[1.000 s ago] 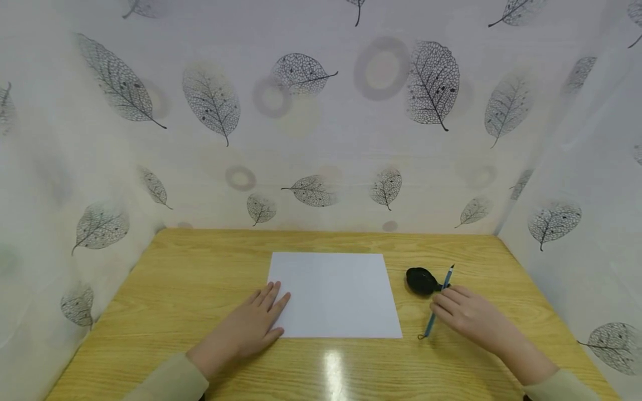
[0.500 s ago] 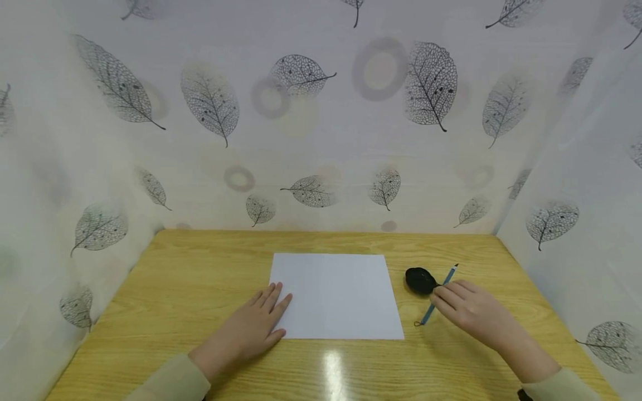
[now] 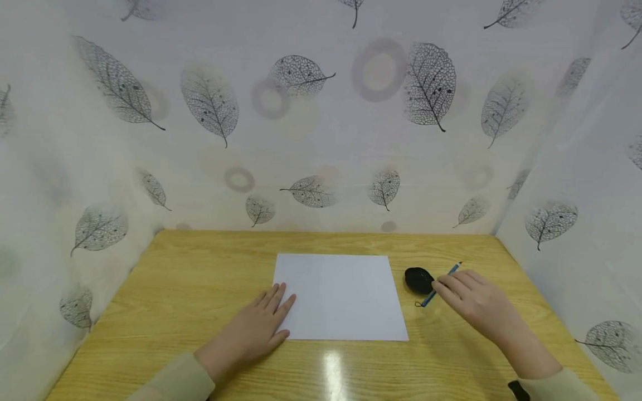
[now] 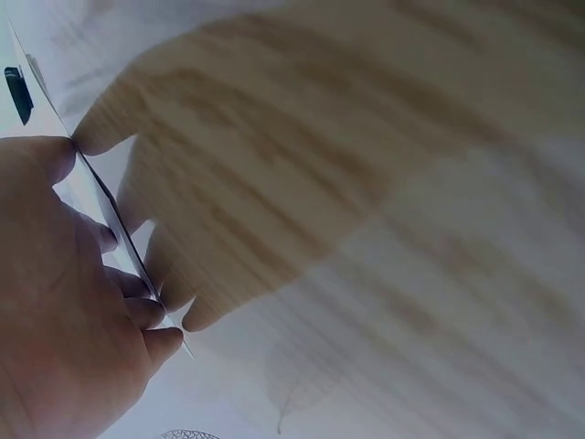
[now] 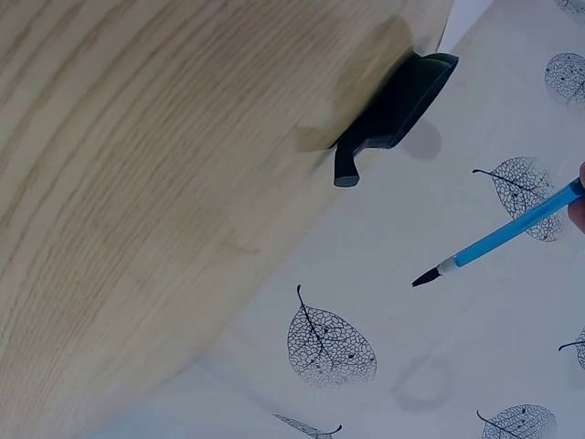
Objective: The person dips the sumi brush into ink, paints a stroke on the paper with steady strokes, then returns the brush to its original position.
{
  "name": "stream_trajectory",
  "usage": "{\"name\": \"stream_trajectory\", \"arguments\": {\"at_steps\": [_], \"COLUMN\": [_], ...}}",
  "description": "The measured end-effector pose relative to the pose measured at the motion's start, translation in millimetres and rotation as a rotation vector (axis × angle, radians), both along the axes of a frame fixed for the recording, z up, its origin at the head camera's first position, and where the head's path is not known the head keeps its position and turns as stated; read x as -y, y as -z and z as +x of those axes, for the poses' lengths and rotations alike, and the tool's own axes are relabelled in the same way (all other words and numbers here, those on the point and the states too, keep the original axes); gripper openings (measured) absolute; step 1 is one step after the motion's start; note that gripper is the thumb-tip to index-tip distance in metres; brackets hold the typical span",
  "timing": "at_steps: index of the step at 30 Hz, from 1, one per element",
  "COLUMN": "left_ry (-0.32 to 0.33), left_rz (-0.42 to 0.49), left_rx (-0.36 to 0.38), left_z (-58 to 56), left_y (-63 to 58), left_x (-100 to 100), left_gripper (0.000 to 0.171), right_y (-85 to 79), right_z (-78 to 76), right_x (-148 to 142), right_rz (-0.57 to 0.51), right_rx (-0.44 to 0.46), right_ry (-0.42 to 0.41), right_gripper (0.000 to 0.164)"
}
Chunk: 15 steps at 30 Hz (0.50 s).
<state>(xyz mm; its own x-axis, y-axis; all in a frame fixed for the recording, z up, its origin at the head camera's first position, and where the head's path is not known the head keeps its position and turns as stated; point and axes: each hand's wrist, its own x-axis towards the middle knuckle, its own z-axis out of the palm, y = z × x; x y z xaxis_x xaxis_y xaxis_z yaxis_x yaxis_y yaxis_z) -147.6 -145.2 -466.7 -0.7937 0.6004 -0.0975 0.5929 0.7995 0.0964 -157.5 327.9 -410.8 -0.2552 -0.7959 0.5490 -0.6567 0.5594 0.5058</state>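
Observation:
In the head view, my left hand (image 3: pixel 251 328) lies with fingers spread over the left edge of a blank white sheet of paper (image 3: pixel 346 298). From below, the left wrist view has the palm (image 4: pixel 69 311) and fingertips against the thin paper edge. My right hand (image 3: pixel 476 306) pinches a blue-handled ink brush (image 3: pixel 429 299) by its middle. The brush slants, its hanging loop toward the paper and its dark tip pointing away to the upper right. In the right wrist view, the brush (image 5: pixel 507 230) is raised above the table, and only fingertips show at the frame's edge.
A small black dish (image 3: pixel 417 279) with a short handle stands right of the paper, just beside the brush; the right wrist view has the dish (image 5: pixel 402 101) in profile. The wooden table (image 3: pixel 200 262) ends against leaf-printed curtains (image 3: pixel 321 139) on three sides.
My right hand has lifted the brush, and it now leans further to the right, its loop end higher. The paper has slid slightly to the right together with my left hand.

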Motion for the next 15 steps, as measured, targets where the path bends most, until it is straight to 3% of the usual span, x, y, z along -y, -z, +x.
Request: {"name": "stream_trajectory", "arguments": {"at_steps": [6, 15], "left_ry": [0.001, 0.014], "left_rz": [0.004, 0.005], "left_rx": [0.007, 0.002], "left_z": [0.3, -0.5], "left_y": [1.6, 6.3], "left_x": [-1, -1], "left_gripper": [0.069, 0.069], "right_y": [-5.0, -9.1], "right_z": [-5.2, -8.4], "right_x": [9, 15], "right_rz": [-0.102, -0.199], "right_rx": [-0.041, -0.067], "right_ry": [-0.030, 0.002], "right_gripper": [0.043, 0.039]}}
